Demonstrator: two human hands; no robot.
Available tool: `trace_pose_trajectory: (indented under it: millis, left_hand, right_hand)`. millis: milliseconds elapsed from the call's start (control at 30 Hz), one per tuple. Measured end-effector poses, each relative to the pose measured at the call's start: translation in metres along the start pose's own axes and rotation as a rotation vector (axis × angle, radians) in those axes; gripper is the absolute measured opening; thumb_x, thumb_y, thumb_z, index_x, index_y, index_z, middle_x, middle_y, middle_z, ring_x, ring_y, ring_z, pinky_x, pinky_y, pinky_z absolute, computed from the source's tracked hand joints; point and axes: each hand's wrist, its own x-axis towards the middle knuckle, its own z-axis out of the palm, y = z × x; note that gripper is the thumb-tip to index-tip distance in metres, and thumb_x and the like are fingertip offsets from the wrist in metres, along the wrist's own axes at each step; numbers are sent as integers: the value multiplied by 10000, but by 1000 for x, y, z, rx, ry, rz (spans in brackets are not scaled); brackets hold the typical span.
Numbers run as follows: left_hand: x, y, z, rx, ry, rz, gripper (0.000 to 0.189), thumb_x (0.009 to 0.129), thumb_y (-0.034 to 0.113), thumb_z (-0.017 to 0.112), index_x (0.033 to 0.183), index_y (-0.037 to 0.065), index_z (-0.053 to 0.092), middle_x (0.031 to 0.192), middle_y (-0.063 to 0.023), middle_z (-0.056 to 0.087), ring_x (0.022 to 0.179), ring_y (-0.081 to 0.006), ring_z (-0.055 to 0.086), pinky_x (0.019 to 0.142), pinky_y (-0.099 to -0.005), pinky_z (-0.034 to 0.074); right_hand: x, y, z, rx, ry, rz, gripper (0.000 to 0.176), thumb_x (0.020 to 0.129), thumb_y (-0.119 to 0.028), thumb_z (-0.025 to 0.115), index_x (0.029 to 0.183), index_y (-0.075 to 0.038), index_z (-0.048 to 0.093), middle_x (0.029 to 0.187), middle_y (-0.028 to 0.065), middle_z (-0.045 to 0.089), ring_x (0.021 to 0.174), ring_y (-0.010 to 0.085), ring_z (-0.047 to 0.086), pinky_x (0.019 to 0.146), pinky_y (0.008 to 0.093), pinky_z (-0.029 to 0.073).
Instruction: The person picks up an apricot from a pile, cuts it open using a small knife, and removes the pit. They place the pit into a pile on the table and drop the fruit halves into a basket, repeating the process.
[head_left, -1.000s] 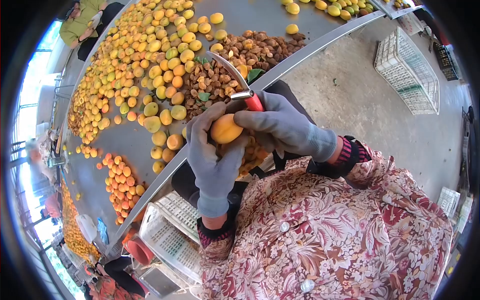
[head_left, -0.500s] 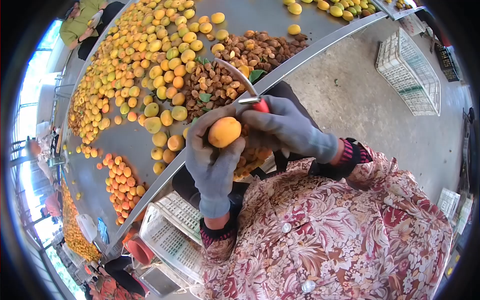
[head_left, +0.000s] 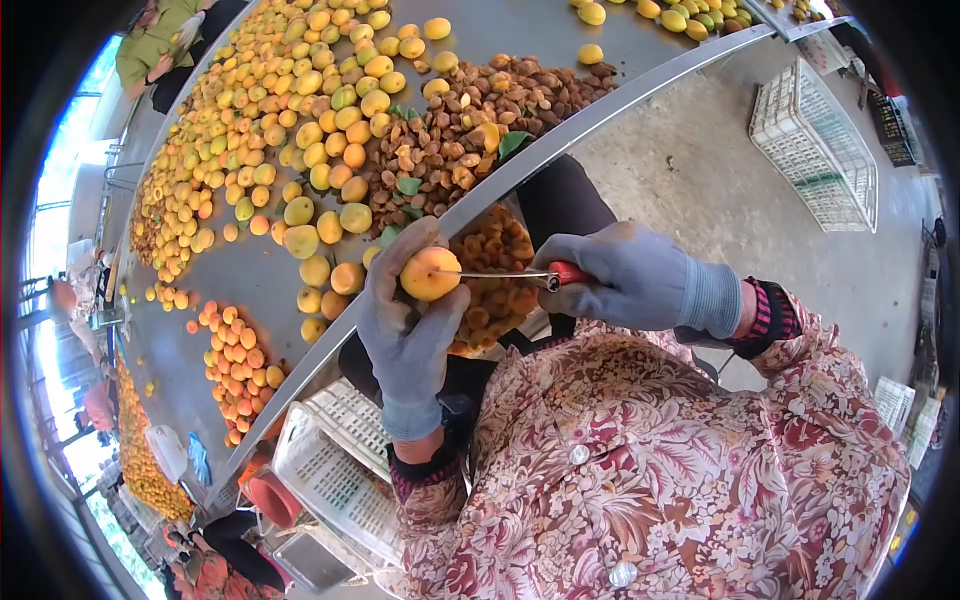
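matt grey knit gloves, shiny metal knife blade, smooth steel table, white plastic crates

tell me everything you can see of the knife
The knife has a thin, narrow blade of bright metal and a red handle, mostly hidden inside the grey-gloved right hand that grips it. It lies nearly level, pointing to the picture's left. Its tip meets the orange-yellow apricot held in the gloved left hand. How deep it goes cannot be told.
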Motion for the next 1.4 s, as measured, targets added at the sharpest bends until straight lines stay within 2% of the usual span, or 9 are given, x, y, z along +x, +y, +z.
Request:
trace_pose_trajectory:
  millis: [67,600,867,1067,1200,1267,1300,1333,1400]
  left_hand:
    - [0,-5,-4,-45,-29,-1,524,684,-57,658,1189,-22,522,1139,-113,549,1022,-186,558,930,-305,417]
    - [-7,-21,0,80,85,248,729,649,-38,667,1312,2,364,1221,-141,524,1126,-261,524,975,-366,412]
    - [-11,-29,-5,-42,-62,38,484,745,-27,676,1197,-13,504,1185,-129,542,1107,-214,527,968,-337,410]
    - [-12,-32,-4,-77,-95,-45,469,748,-55,652,1193,-14,509,1166,-120,556,1092,-210,540,959,-323,418]
    - [-14,-40,-3,-236,-114,-4,455,751,-60,629,1188,-17,512,1137,-119,568,1045,-204,563,923,-310,447]
    - [-21,-45,-1,-310,-57,-259,416,736,2,697,1129,31,564,1132,-89,584,1035,-185,564,901,-334,472]
    - [-22,-48,1,-54,-47,-299,453,700,24,717,1129,50,572,1101,-102,613,1046,-217,582,900,-348,475]
    - [-17,-47,-5,336,-128,54,494,660,41,729,1130,63,576,1090,-130,625,1043,-275,594,899,-355,468]
    - [-12,-47,-9,315,-145,205,464,691,59,723,1131,61,572,1089,-130,623,1031,-298,595,883,-347,464]
  right_hand:
    - [-1,-1,-2,-58,-19,-40,229,873,-302,561,906,-82,504,672,143,568,689,341,593,613,436,445]
    - [-17,-35,-5,-285,83,-30,167,801,-181,591,871,-51,512,656,109,591,647,310,621,580,388,497]
    - [-10,-48,-32,-508,-71,-3,184,813,-207,568,883,-37,548,679,119,606,684,292,643,595,386,513]
    - [-2,-49,-40,-541,-207,60,213,816,-215,567,898,-18,571,753,151,631,729,304,653,629,390,527]
    - [0,-35,-23,-513,-185,56,208,809,-222,571,889,-31,570,702,149,612,682,322,633,606,403,513]
    - [-1,-16,-11,-345,-92,-73,178,803,-223,571,852,-53,556,648,156,579,622,345,597,573,424,488]
    - [-1,-14,-6,-295,17,-158,169,800,-228,570,810,-65,528,613,162,548,569,362,559,548,438,467]
    - [-2,-11,-8,-334,-68,-92,195,807,-247,569,795,-63,505,604,163,544,571,364,568,546,435,471]
    - [3,-17,-17,-368,-192,42,256,840,-321,567,825,-69,529,650,187,579,617,395,586,591,465,476]
